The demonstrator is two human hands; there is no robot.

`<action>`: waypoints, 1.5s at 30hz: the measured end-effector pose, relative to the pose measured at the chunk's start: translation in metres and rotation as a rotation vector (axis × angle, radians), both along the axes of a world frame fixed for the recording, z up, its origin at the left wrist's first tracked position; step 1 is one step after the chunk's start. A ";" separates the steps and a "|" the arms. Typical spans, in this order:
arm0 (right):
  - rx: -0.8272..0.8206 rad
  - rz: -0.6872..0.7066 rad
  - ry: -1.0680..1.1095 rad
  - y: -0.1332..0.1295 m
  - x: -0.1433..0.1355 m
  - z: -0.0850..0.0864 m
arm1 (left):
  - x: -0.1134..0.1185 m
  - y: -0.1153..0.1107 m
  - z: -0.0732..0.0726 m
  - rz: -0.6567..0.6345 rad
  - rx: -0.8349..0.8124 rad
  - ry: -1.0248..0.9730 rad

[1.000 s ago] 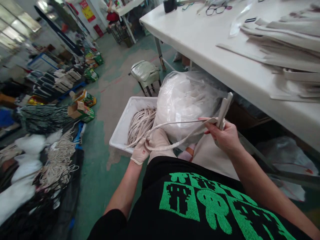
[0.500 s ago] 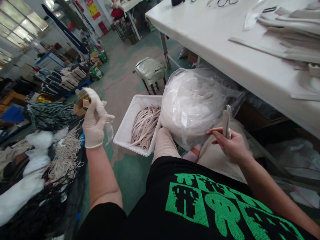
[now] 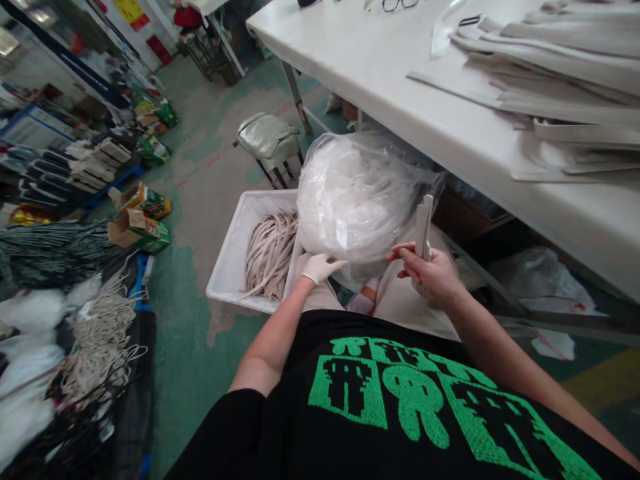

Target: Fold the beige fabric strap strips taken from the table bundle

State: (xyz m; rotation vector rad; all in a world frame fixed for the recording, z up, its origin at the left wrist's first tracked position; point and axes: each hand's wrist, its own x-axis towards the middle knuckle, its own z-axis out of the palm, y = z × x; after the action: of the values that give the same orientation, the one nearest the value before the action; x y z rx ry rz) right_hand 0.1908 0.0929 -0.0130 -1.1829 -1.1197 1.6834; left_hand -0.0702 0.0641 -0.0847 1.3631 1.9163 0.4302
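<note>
My right hand (image 3: 433,273), bare, is closed around a few flat pale-grey strips (image 3: 423,227) that stick up above the fingers. In a white glove, my left hand (image 3: 323,268) reaches over my knee to the lower edge of the clear plastic bag (image 3: 350,193). Its fingers are stretched out, and no strip shows in them. White material fills the bag, which rests against my lap. Left of it a white plastic bin (image 3: 226,267) holds a tangle of beige flat strips (image 3: 273,257).
A white table (image 3: 350,63) stands on the right, with a stack of long pale strips (image 3: 560,80) and a pair of glasses (image 3: 400,5). Ahead is a padded stool (image 3: 270,140). Bundled cords (image 3: 100,340), white bags and cardboard boxes (image 3: 140,230) line the floor at left.
My left hand has come from the far left, where it held a white strip, to the bag's lower edge; that strip is out of sight. The view has turned right. My right hand keeps its strips.
</note>
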 end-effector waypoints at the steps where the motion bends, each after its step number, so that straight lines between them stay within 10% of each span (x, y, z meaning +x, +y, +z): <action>1: -0.001 0.018 -0.014 -0.001 -0.001 -0.002 | 0.011 0.002 -0.006 0.020 -0.015 -0.028; 15: -0.041 0.407 -0.148 0.002 -0.054 -0.027 | 0.054 -0.044 0.029 0.040 0.026 -0.635; 30: 0.209 0.119 -0.154 0.035 -0.057 0.016 | 0.055 -0.056 0.074 0.148 0.069 -0.821; 45: 0.114 0.147 -0.116 0.022 -0.056 0.006 | 0.057 -0.061 0.061 -0.052 -0.146 -0.597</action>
State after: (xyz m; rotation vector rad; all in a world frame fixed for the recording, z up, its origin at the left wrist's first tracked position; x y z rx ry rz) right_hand 0.1345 0.1145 -0.0074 -1.1619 -1.3855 1.6522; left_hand -0.0137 0.0028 -0.0241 1.0363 1.3877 0.5820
